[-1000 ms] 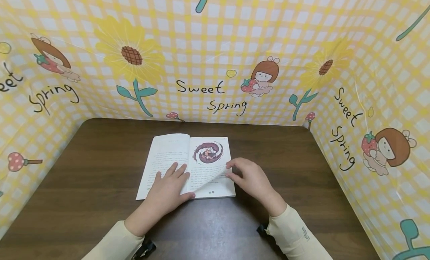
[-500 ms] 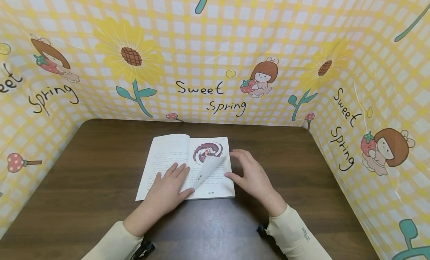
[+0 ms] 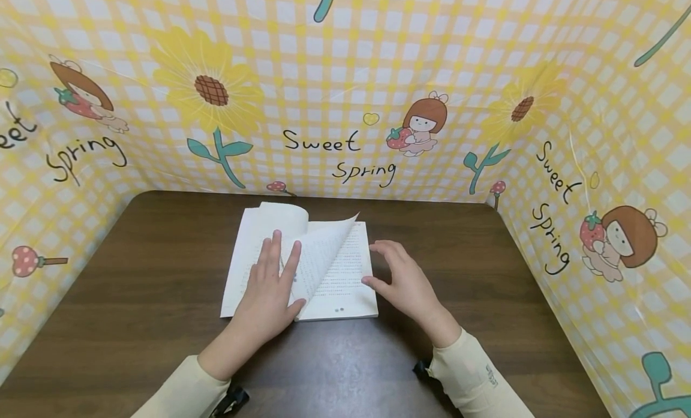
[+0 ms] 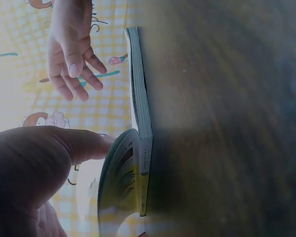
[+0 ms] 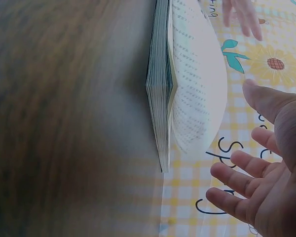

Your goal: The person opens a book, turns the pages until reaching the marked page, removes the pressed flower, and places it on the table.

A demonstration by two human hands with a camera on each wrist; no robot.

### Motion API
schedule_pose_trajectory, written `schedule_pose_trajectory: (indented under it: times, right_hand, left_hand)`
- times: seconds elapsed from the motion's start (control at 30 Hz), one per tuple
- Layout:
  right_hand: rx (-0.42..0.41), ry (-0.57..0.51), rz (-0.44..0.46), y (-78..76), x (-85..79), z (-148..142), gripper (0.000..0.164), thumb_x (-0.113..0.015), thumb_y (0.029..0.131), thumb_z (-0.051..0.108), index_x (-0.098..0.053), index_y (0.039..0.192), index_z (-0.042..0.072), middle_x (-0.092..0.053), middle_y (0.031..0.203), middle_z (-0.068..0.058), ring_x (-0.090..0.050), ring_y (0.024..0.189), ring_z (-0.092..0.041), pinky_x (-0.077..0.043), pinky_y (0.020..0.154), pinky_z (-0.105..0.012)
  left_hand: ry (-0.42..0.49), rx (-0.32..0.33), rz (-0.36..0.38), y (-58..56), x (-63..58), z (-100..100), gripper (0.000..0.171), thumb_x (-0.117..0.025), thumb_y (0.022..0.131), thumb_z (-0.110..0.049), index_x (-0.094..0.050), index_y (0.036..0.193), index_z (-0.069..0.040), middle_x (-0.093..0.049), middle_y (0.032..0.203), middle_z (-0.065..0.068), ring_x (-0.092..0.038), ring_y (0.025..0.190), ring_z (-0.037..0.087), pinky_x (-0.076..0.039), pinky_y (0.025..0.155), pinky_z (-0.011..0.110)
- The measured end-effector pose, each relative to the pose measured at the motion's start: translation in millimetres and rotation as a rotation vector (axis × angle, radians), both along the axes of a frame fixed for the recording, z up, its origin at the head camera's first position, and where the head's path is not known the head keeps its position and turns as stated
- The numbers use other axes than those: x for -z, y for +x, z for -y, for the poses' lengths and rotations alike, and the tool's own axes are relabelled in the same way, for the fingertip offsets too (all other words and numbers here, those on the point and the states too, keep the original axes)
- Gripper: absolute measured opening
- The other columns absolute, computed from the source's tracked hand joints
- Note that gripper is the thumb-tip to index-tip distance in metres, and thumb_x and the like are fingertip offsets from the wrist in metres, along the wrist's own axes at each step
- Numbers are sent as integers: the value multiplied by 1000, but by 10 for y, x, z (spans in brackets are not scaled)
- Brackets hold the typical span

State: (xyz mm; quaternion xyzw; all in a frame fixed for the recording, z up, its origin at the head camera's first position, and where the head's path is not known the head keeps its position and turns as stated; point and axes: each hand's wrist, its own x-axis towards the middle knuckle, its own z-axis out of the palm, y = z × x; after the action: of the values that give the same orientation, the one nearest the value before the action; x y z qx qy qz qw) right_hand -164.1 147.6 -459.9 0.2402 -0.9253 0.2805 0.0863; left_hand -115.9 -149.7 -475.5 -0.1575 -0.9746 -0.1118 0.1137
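Observation:
An open paperback book (image 3: 345,298) lies on the table, its right block flat with printed text. One leaf (image 3: 327,250) is lifted off the right side and leans leftward, its upper corner in the air. My left hand (image 3: 266,295) is over the left half with fingers straight and spread, the thumb near the spine. In the left wrist view, the thumb meets the curved left part of the book (image 4: 119,177). Beside the right edge, my right hand (image 3: 407,289) hovers with relaxed, parted fingers and holds nothing; the right wrist view shows it apart from the pages.
A dark brown wooden table (image 3: 464,244) carries the book. Yellow checked cloth (image 3: 324,76) with flowers and printed words encloses the back and both sides. Cream sleeves (image 3: 475,376) cover the forearms, and a black strap (image 3: 232,401) shows at the left wrist.
The leaf has swung from the right side up and leftward, covering the swirl picture. My left hand's fingers have lifted and spread. The right hand has let go of the leaf's edge and stays beside the book.

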Motion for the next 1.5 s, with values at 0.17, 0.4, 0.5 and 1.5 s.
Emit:
schedule_pose_trajectory:
  times: [0.17, 0.4, 0.5, 1.5]
  right_hand:
    - [-1, 4, 6, 3, 2, 0, 64, -83, 88, 35, -54, 142, 17, -49, 150, -5, -56, 134, -26, -50, 105, -47]
    - [-9, 25, 11, -4, 17, 1, 64, -81, 89, 39, -53, 142, 19, -49, 150, -4, -55, 135, -26, -49, 106, -47]
    - [-18, 27, 28, -4, 14, 3, 65, -81, 89, 39, -52, 143, 18, -48, 151, -4, -54, 135, -26, -48, 107, -47]
    - [-145, 130, 85, -17, 71, 10, 66, -81, 88, 41, -54, 145, 19, -48, 155, -3, -48, 142, -27, -40, 114, -51]
  left_hand:
    - [-43, 34, -54, -6, 1, 16, 124, -90, 76, -34, -6, 167, -17, 22, 170, 16, 13, 157, 42, -4, 115, 78]
    - [-99, 114, -82, -21, 17, 39, 104, -82, 82, -26, -20, 166, -20, 8, 173, 11, 8, 158, 40, 2, 117, 74]
    - [-123, 162, -75, -26, 30, 51, 96, -76, 85, -21, -23, 165, -21, 2, 174, 8, 3, 159, 38, 1, 118, 73]
    - [-141, 221, 137, -9, 38, 74, 59, -55, 93, -19, -52, 152, -19, -34, 166, 8, -23, 156, 34, -14, 120, 69]
